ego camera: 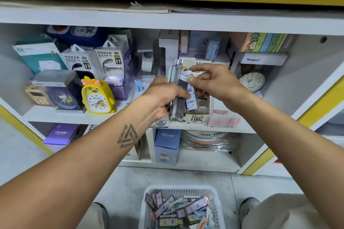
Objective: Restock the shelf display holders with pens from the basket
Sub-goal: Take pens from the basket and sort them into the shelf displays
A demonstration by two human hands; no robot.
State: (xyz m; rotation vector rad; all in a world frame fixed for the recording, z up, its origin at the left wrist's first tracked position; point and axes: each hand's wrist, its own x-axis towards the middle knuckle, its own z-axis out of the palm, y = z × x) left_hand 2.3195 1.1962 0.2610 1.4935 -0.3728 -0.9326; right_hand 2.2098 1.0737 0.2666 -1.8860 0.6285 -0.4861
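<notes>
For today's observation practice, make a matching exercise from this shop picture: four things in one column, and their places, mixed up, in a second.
Things:
1. white basket
2. yellow duck clock
3. stack of packs
4. single pack

Places:
A. gripped in the left hand
B. on the floor, between the knees
C. pinched by the right hand, over the display holder
D. on the shelf, left of the hands

Pairs: 1-B, 2-D, 3-A, 4-C

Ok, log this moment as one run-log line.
left hand: grips stack of packs | right hand: pinches one pack over display holder | basket: still holds packs
</notes>
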